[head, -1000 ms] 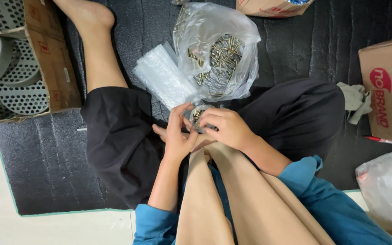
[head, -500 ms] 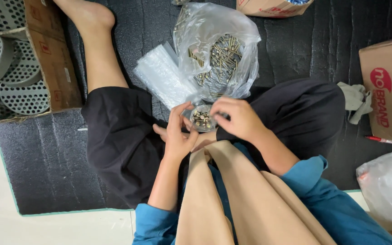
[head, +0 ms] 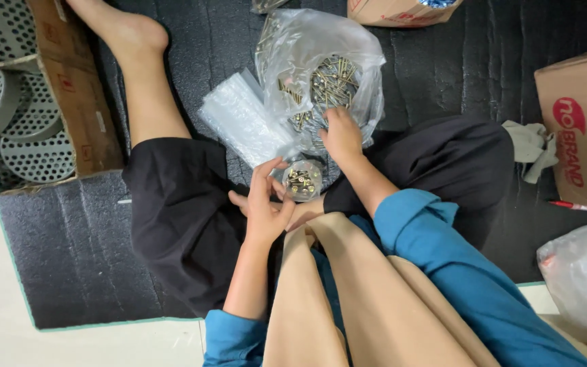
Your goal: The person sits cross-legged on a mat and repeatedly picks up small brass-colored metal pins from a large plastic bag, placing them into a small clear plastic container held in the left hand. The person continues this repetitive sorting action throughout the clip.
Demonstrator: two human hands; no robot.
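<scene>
My left hand (head: pixel 264 204) holds a small clear plastic bag of brass screws (head: pixel 302 181) over my lap, fingertips pinching its edge. My right hand (head: pixel 340 133) reaches forward into a large clear plastic bag (head: pixel 321 68) full of loose brass screws (head: pixel 331 78) on the dark mat; its fingers are curled among the screws and I cannot see whether they grip any. A stack of empty clear small bags (head: pixel 242 122) lies just left of the large bag.
My bare leg (head: pixel 137 75) stretches out at the upper left. A cardboard box with perforated metal parts (head: pixel 15 102) stands at left. Another cardboard box (head: pixel 579 129) is at right, with a grey cloth (head: pixel 528 149), a red pen (head: pixel 575 205) and a white plastic bag (head: pixel 579 278).
My right hand left the small bag and moved forward into the large bag of screws. My left hand keeps holding the small bag.
</scene>
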